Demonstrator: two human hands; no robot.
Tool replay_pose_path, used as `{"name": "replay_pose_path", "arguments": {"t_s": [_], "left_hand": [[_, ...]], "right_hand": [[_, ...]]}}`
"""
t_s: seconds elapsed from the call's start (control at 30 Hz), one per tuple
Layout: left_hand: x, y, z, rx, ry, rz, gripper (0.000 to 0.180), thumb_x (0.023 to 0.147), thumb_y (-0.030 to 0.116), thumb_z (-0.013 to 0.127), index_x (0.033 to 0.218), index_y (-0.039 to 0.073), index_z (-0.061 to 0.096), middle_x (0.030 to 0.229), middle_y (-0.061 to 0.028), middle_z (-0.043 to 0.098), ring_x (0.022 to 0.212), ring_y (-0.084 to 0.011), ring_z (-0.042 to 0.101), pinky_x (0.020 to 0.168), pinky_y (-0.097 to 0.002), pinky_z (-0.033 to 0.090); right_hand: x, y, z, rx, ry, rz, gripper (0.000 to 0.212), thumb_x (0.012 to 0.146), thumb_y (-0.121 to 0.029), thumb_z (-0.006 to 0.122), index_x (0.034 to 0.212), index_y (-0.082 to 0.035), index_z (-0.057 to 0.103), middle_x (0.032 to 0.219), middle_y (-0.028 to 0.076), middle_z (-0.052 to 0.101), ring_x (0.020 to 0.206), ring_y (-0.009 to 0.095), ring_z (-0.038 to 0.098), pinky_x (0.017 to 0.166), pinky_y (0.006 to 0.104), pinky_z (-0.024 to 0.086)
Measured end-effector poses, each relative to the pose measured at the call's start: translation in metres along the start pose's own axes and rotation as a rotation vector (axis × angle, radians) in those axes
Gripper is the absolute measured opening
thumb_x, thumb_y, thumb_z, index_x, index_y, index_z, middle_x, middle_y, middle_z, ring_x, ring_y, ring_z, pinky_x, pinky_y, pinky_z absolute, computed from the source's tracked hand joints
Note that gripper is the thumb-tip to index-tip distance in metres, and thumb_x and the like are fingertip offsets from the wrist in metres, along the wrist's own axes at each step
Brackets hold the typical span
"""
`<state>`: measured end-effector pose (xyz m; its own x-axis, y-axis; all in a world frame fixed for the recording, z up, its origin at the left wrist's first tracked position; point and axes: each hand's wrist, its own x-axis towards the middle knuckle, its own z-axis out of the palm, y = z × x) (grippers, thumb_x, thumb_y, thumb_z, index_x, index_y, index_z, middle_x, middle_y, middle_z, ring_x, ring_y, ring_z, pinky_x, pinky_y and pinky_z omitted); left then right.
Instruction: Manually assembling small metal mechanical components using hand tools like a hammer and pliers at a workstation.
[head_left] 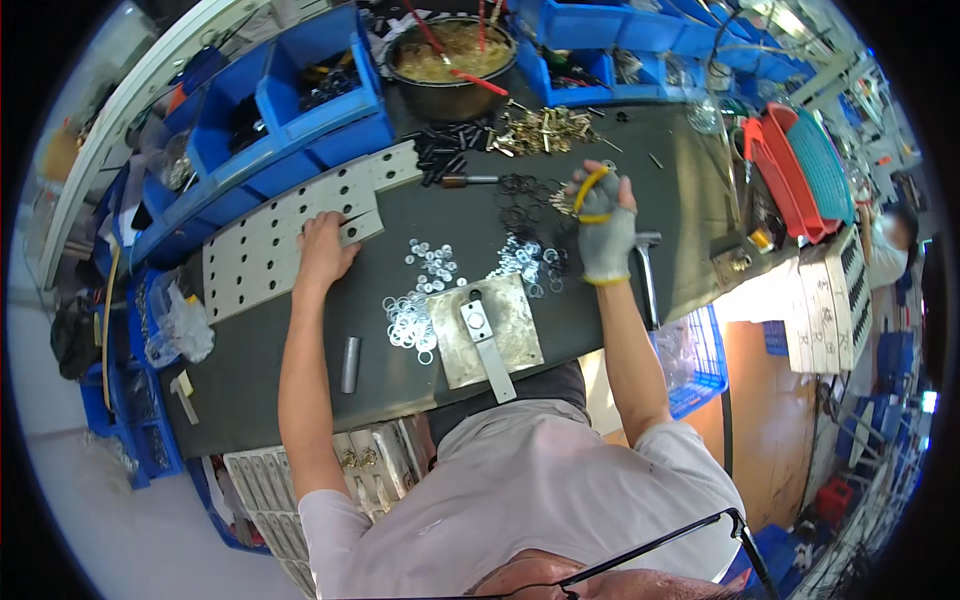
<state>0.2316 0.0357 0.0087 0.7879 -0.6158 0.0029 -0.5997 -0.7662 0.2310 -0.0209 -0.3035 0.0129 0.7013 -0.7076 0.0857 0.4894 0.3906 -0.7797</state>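
Observation:
My left hand [325,248] is bare and rests on the pale board with rows of dark holes [255,250]. Its thumb stands apart from the bent fingers, and I see nothing held. Beside it lies a short end piece of board [362,228]. My right hand [606,232], in a grey glove with bare fingertips, is raised over the mat with its fingers curled. A curved yellow piece [588,190] shows at those fingers; what it belongs to is unclear. Black rings [522,200] and small metal pins [562,203] lie close to that hand.
A metal plate with a lever [487,335] sits before me, between flat rings [408,325] and washers [515,258]. A hammer [648,280] lies right, a metal cylinder [350,365] left. Behind are brass parts [540,130], a large pot [450,95] and blue bins [310,75].

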Motion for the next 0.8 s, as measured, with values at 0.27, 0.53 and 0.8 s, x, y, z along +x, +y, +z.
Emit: {"name": "replay_pose_path", "arguments": {"t_s": [0.27,0.53,0.8], "left_hand": [[-0.022,-0.001,0.001,-0.188,0.174,0.075,0.043,0.078,0.018,0.08,0.113,-0.002,0.067,0.115,-0.0187,0.066,0.11,-0.0367,0.059,0.097,-0.045,0.049],[-0.103,0.068,-0.025,-1.111,0.301,-0.108,0.034,0.095,0.003,0.071,0.124,-0.003,0.053,0.121,-0.0175,0.069,0.115,-0.0214,0.064,0.098,-0.0342,0.053],[-0.165,0.117,0.005,-1.847,0.19,-0.389,0.046,0.104,0.038,0.059,0.125,-0.002,0.055,0.098,-0.009,0.062,0.087,-0.0198,0.063,0.08,-0.0374,0.056]], "right_hand": [[0.048,0.073,0.04,0.082,0.159,-0.05,0.037,0.102,-0.028,0.05,0.128,-0.004,0.059,0.106,0.009,0.061,0.095,0.023,0.064,0.085,0.0384,0.053],[0.041,0.083,0.059,-0.199,0.42,-0.23,0.028,0.104,-0.03,0.056,0.091,-0.005,0.056,0.082,0.005,0.058,0.071,0.015,0.057,0.067,0.0308,0.047],[-0.04,-0.014,0.03,-0.076,-0.356,0.17,0.065,0.104,-0.048,0.044,0.064,0.0,0.061,0.057,0.013,0.058,0.047,0.022,0.053,0.047,0.0328,0.042]]}}
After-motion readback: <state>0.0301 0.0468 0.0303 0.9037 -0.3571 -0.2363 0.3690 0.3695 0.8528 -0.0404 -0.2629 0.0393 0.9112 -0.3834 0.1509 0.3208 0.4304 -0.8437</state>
